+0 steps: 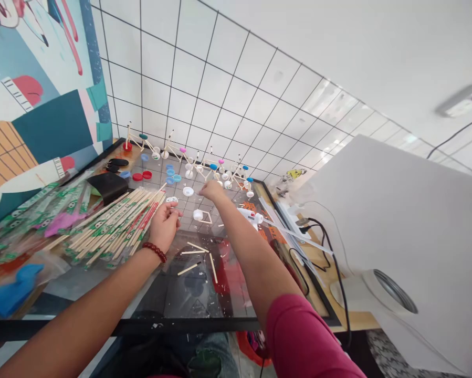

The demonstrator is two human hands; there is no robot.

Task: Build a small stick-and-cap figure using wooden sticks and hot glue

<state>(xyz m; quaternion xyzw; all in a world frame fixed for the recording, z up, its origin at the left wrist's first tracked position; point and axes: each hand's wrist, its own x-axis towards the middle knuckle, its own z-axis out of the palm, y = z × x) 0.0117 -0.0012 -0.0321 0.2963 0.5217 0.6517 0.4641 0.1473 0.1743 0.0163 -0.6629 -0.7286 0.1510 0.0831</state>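
Note:
My left hand (165,227), with a red bead bracelet at the wrist, is by the right end of the wrapped chopsticks (119,226). Its fingers are curled together; what they may hold is too small to tell. A white bottle cap (171,199) shows just beyond its fingertips. Further forward, my right hand (212,191) has its fingers pinched, their contents hidden, close to small stick-and-cap models (199,169). Another white cap (188,191) lies between the hands. Nearer me, a white cap joined to a small stick frame (206,216) rests on the glass tabletop.
A white glue gun (252,216) lies right of my forearm, near clear glue sticks (294,233) and black cables (330,247). Loose short sticks (196,252) are scattered in front. Blue caps (170,173) and red caps (142,176) sit behind. A wire grid (204,79) stands at the back.

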